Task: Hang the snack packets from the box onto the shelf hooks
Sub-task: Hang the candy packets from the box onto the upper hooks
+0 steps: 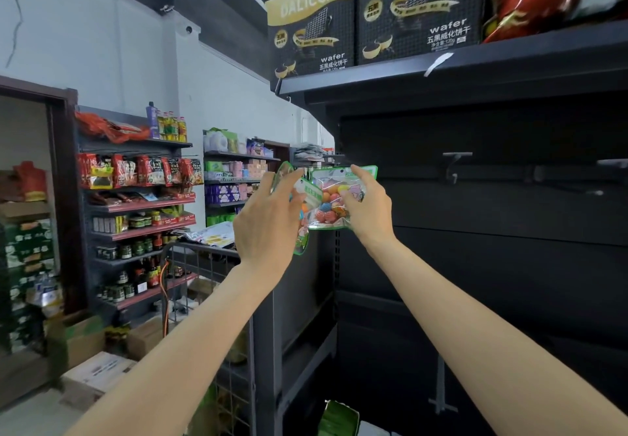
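While raised at centre frame before the dark shelf unit [475, 231], both hands meet on clear, green-edged snack packets. Right hand [368, 209]: thumb and fingers pinching a packet of coloured sweets [334, 197] near its top edge, palm turned away, so the fingers behind the film hard to make out. Left hand [268, 223]: seen from the back, fingers curled round a second packet [300, 231], mostly hidden behind the hand, only its green rim peeking out at top and bottom; print on both too blurred to read. Punched hole near the first packet's top edge, not on any hook. Empty hook [453, 167] at about 3 o'clock from the packets, well apart, dim against the black back panel; another at the right edge cut off. Wafer boxes [373, 17] on the top shelf at 12 o'clock, tops cropped. More green packets [339, 418] low at 6 o'clock, partly cut off; whether these lie in a box cannot be told.
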Tool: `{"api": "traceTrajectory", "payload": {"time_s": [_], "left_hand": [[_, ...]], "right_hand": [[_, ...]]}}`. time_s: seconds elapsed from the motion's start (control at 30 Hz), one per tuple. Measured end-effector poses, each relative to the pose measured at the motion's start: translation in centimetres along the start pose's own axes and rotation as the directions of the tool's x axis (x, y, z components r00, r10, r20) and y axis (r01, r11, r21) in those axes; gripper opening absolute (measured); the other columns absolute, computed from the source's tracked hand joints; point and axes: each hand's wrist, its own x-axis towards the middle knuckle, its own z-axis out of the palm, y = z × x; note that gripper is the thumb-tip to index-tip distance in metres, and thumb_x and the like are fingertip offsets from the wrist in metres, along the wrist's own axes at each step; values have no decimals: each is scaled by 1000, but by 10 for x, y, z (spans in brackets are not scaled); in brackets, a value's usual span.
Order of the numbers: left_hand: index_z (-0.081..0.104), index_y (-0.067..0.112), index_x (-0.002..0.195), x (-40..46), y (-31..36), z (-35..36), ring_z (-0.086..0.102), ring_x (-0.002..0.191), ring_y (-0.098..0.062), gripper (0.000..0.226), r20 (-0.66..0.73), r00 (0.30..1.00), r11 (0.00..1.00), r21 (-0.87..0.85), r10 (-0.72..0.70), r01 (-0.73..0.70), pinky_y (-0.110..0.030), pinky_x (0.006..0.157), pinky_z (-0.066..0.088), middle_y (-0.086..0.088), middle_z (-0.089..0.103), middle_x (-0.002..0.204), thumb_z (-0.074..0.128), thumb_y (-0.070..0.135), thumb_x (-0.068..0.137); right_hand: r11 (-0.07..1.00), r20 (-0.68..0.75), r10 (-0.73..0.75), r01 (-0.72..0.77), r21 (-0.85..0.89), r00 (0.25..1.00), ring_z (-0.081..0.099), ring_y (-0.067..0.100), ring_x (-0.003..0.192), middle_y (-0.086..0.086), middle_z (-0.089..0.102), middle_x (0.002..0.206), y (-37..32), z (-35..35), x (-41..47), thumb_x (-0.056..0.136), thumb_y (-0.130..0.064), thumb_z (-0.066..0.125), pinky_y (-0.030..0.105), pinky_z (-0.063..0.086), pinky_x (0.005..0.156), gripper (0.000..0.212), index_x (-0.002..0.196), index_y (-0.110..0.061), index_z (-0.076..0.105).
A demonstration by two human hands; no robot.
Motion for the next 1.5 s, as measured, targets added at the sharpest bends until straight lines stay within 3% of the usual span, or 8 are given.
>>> {"api": "traceTrajectory", "payload": {"time_s": [0.27,0.47,0.57,0.77,0.87,1.0,1.33,1.5], "left_hand": [[56,38,123,13,-7,33,56,111,-23,32,26,967,850,-471,-253,235,-41,86,49,5,54,132,56,34,92],[60,46,109,19,-29,55,60,104,-22,25,140,921,671,-646,-364,363,-47,88,50,17,61,115,60,33,87],[62,44,105,20,-32,59,62,83,-14,24,212,920,607,-699,-329,378,-47,83,52,21,62,99,63,30,86],[63,35,112,25,-38,72,62,71,4,26,321,925,562,-735,-203,378,-42,78,56,26,59,98,62,25,88],[61,38,113,29,-42,81,66,84,-15,31,391,907,532,-740,-157,412,-46,80,55,12,63,108,63,23,86],[60,40,114,35,-45,91,66,88,-17,32,415,902,556,-725,-118,406,-45,82,55,16,61,109,64,26,85],[59,40,116,47,-40,95,63,90,-34,35,452,889,518,-744,-76,422,-32,65,52,-5,63,117,66,25,85],[63,30,115,41,-38,85,56,50,-3,33,431,902,443,-807,-10,390,-12,48,43,-7,63,115,65,14,86]], "right_hand": [[997,5,-36,36,-72,999,50,2,100,-1,52,131,8,-1,5,95,-7,52,-1,41,68,48,141,-19,43],[993,0,0,0,-115,1000,42,7,124,-1,45,143,15,2,8,96,-12,53,-2,25,79,49,143,-18,41],[992,-21,17,-19,-126,1000,51,2,110,-5,44,141,20,3,8,96,-11,52,-8,29,67,48,142,-17,41],[968,-108,30,-55,-245,994,61,14,74,8,48,134,43,12,24,91,-15,55,35,54,79,51,138,-32,45],[910,-120,45,-90,-404,992,54,5,81,7,55,123,54,12,41,93,-17,54,28,45,61,53,140,-35,41],[855,-112,139,-176,-488,984,39,5,68,10,44,130,70,15,68,95,-13,48,26,41,73,55,144,-32,35],[704,-77,219,-211,-678,973,35,32,128,12,37,146,98,16,115,97,-6,38,32,36,98,57,149,-26,27],[860,-198,208,-276,-429,958,39,31,124,15,28,142,78,8,89,95,-15,52,36,40,99,51,143,-27,38]]}}
